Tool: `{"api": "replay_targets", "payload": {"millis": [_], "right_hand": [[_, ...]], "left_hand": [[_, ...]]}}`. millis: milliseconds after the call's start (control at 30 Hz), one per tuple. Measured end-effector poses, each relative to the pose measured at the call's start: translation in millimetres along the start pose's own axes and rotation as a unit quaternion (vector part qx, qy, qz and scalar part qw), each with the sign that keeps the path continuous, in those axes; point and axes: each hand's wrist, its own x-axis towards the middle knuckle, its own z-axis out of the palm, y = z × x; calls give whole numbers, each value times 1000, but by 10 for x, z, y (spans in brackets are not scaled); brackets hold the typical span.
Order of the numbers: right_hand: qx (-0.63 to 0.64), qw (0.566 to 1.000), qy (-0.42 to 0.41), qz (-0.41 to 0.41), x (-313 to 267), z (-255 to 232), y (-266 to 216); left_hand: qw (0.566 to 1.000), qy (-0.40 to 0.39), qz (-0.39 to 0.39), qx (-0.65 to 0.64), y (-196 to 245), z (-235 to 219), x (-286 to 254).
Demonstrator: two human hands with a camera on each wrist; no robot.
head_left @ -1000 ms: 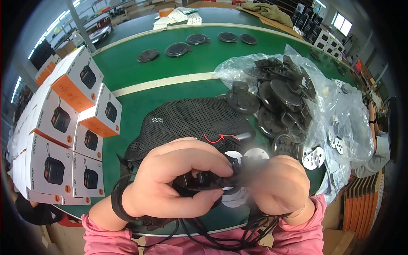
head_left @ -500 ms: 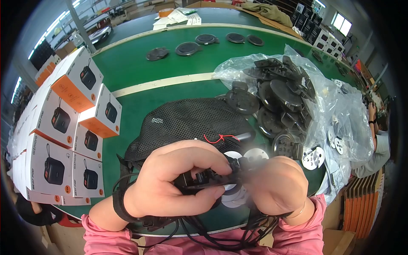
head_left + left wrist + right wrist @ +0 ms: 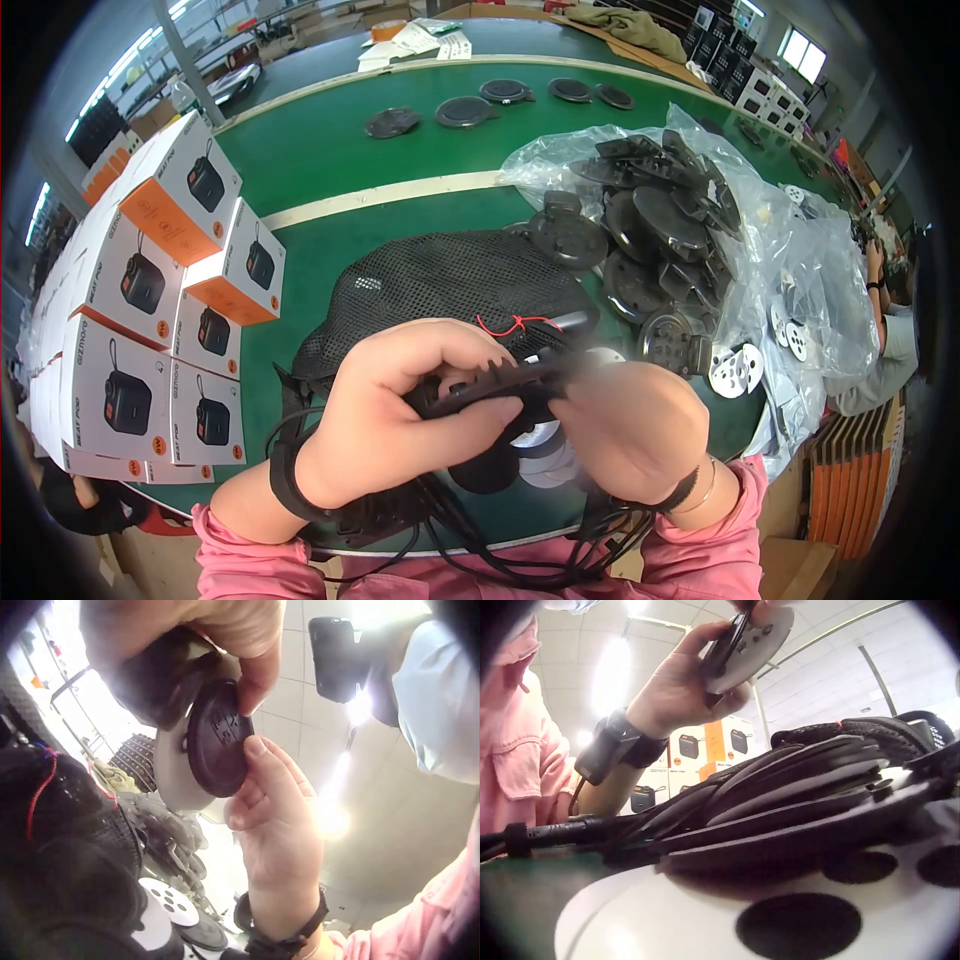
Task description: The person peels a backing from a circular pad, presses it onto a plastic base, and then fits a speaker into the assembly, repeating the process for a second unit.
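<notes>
Black disc [image 3: 219, 739] pinched by fingers [image 3: 259, 681] of left hand [image 3: 388, 425], right hand [image 3: 643, 430]; partly hidden, blurred in head view.

Right hand [image 3: 640, 430] partly blurred; disc [image 3: 500, 382] partly hidden by left hand [image 3: 415, 420], itself cut off in left wrist view; white discs [image 3: 550, 468] toward desk's [image 3: 330, 220] near edge partly covered

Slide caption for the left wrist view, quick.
Left grip and right grip hold a dark disc, with a white disc behind it.

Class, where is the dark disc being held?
In the left wrist view, the dark disc is just left of centre, left hand above, right hand below, pale disc behind.
</notes>
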Motion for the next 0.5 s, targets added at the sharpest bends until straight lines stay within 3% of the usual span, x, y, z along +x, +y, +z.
{"api": "replay_targets", "payload": {"millis": [67, 133, 233, 367, 500], "right_hand": [[-14, 1000, 2, 27, 0, 15, -10], [2, 999, 2, 51, -1, 40, -22], [26, 995, -4, 93, 5, 69, -49], [37, 989, -25, 142, 1, 106, -56], [57, 983, -14, 175, -26, 133, -25]], "left_hand": [[999, 18, -3, -41, -18, 30, 0], [988, 52, -95, -108, -1, 55, -2], [970, 59, -159, -173, -33, 51, -2], [962, 62, -177, -201, -61, 52, 5], [939, 41, -274, -203, 0, 22, 58]]}}
